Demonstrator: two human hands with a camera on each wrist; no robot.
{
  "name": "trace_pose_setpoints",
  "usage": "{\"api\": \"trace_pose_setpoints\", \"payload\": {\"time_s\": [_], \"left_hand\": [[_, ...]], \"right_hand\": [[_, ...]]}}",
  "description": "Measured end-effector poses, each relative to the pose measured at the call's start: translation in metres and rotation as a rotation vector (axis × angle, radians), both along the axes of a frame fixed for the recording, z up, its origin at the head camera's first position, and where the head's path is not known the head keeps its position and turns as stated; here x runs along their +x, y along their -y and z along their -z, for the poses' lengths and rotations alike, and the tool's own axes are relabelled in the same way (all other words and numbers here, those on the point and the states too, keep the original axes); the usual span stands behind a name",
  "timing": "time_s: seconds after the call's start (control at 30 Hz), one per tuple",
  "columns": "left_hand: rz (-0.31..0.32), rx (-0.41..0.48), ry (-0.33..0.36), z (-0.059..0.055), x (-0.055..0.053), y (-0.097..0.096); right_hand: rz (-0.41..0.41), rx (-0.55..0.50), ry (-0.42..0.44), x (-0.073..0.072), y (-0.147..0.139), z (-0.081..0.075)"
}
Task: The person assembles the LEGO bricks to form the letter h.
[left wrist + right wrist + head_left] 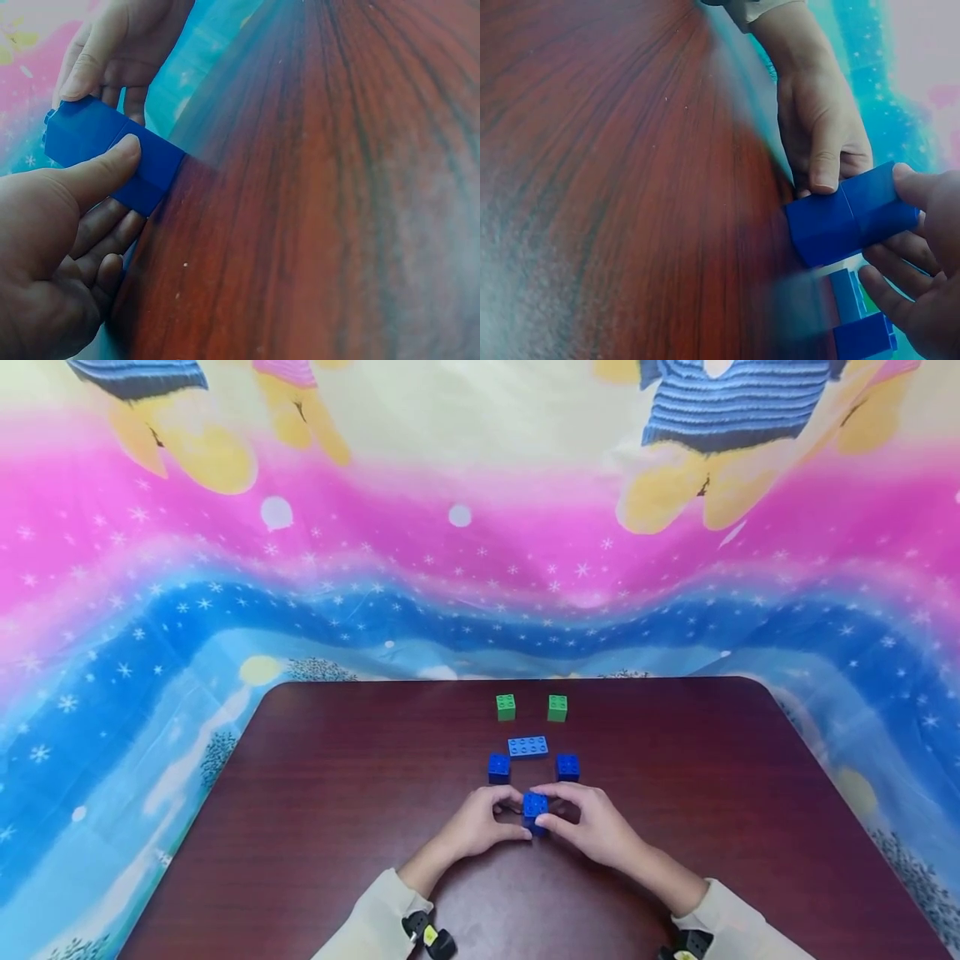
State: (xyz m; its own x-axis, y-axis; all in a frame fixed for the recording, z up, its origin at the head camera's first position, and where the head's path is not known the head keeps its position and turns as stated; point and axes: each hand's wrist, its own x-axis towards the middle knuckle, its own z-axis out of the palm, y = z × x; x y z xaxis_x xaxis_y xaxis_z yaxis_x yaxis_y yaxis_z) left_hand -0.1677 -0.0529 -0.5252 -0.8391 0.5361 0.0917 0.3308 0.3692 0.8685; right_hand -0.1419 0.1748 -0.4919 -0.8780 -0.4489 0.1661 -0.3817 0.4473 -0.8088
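Two dark blue toy building bricks stand one on top of the other at the near middle of the table, between the two hands. My left hand (pixel 478 822) pinches the lower brick (pixel 154 169), its thumb flat on the near side. With thumb and fingers, my right hand (pixel 596 827) grips the upper brick (pixel 536 803). In the right wrist view a thin seam separates the upper brick (pixel 877 199) from the lower one, and their sides line up. The lower brick's base is at or close to the tabletop; contact cannot be told.
Just beyond the hands are two dark blue bricks, left (pixel 498 768) and right (pixel 567 767). A longer light blue brick (pixel 528 747) lies behind them. Farther back stand two green bricks, left (pixel 506 707) and right (pixel 557 707). A patterned cloth (pixel 480 568) hangs behind the brown table (pixel 360 777).
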Motion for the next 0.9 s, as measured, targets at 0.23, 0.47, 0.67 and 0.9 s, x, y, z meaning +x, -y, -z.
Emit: {"api": "trace_pose_setpoints", "payload": {"time_s": [0.23,0.47,0.67,0.9], "left_hand": [[-0.013,-0.011,-0.023,0.001,0.002,0.000],[0.000,-0.003,-0.041,0.000,0.004,0.001],[0.032,-0.009,-0.036,-0.003,0.003,0.005],[0.068,-0.033,-0.049,-0.004,0.004,0.017]], "right_hand": [[-0.002,0.026,-0.055,0.003,-0.002,-0.001],[0.044,0.021,-0.102,0.004,-0.006,-0.003],[0.113,0.005,-0.120,-0.001,-0.016,-0.007],[0.172,-0.003,-0.142,-0.007,-0.031,-0.009]]}}
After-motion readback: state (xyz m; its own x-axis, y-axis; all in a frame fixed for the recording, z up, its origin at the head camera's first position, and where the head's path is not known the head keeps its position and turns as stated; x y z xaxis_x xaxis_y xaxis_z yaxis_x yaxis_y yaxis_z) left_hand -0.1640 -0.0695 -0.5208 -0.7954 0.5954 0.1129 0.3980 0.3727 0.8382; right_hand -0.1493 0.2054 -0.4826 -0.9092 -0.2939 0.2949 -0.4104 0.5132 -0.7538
